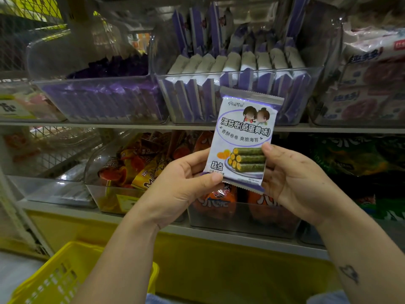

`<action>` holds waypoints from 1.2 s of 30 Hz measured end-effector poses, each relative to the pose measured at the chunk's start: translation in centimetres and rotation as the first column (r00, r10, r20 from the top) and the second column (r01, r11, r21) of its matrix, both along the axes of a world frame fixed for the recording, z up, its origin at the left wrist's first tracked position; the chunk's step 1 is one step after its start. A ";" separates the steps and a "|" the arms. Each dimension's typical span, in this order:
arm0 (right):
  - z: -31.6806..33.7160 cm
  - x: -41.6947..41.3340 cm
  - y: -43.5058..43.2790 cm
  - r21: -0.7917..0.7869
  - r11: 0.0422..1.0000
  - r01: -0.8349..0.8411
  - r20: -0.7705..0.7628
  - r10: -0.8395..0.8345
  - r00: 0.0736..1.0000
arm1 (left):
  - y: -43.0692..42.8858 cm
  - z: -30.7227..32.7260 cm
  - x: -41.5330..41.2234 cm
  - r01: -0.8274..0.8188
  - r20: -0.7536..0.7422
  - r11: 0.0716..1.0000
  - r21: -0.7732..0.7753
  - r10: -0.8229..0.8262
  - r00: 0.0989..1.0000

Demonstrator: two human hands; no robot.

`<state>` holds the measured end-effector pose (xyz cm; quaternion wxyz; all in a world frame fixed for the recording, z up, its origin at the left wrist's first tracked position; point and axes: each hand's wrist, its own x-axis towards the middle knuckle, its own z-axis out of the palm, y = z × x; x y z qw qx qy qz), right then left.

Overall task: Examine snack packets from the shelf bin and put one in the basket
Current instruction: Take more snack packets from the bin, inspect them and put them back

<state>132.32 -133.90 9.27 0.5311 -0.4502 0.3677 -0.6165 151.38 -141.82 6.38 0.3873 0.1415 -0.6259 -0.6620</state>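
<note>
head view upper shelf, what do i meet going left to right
clear plastic bin of dark purple packets → clear plastic bin of upright white-and-purple packets → white bags with pink and blue print

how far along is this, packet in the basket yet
Done: one packet is out of the clear shelf bin. In hand: left hand and right hand pinch its lower part, printed front toward the camera. Left: putting it into the yellow basket at lower left; no packet shows in its visible part.
</note>
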 end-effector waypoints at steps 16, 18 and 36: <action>1.6 1.5 0.8 -0.039 0.956 -0.289 0.481 0.272 0.834 | 2.6 3.6 -0.4 -0.214 -0.328 0.950 -0.227 0.132 0.935; 1.8 1.7 0.9 -0.034 0.959 -0.280 0.482 0.261 0.836 | 2.6 3.6 -0.3 -0.261 -0.344 0.932 -0.253 0.165 0.924; 1.1 2.5 0.6 -0.159 0.969 0.188 -0.167 -0.214 0.962 | 2.1 1.8 -0.9 -0.244 0.066 0.892 -0.380 0.290 0.955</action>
